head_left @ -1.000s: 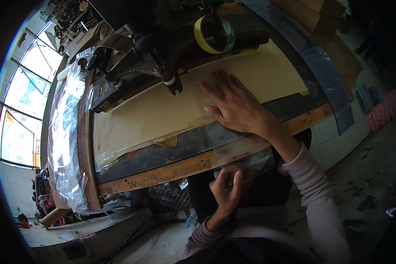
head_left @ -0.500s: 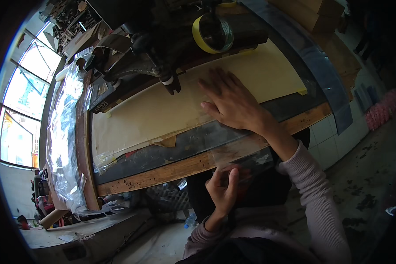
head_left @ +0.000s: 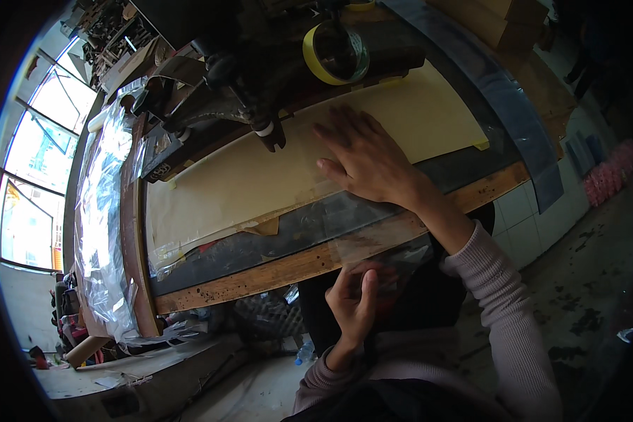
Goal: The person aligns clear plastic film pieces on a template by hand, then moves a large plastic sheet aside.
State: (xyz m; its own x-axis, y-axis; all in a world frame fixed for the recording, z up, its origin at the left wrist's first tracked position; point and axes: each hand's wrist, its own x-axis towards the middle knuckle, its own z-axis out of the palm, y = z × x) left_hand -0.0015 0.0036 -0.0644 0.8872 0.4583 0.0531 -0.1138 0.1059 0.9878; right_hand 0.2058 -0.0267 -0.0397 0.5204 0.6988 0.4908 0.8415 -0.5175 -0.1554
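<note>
My right hand [head_left: 373, 162] lies flat on a long cream paper sheet [head_left: 211, 197], fingers stretched out and pointing away from me. A clear plastic sheet [head_left: 373, 235] runs from beneath that hand over the bench's wooden front edge. Just below this edge, my left hand [head_left: 355, 302] is closed at the plastic's near end, thumb up on the near side. Its other fingers show faintly through the film. A dark metal machine arm [head_left: 239, 105] with a forked tip [head_left: 274, 139] stands over the paper, left of my right hand.
A yellow tape roll [head_left: 336, 54] hangs beyond my right hand. The wooden edge [head_left: 260, 276] crosses in front of me. Crumpled clear plastic [head_left: 104, 225] covers the left side; a bluish plastic strip [head_left: 492, 91] drapes over the right. Cardboard boxes [head_left: 503, 28] stand at far right.
</note>
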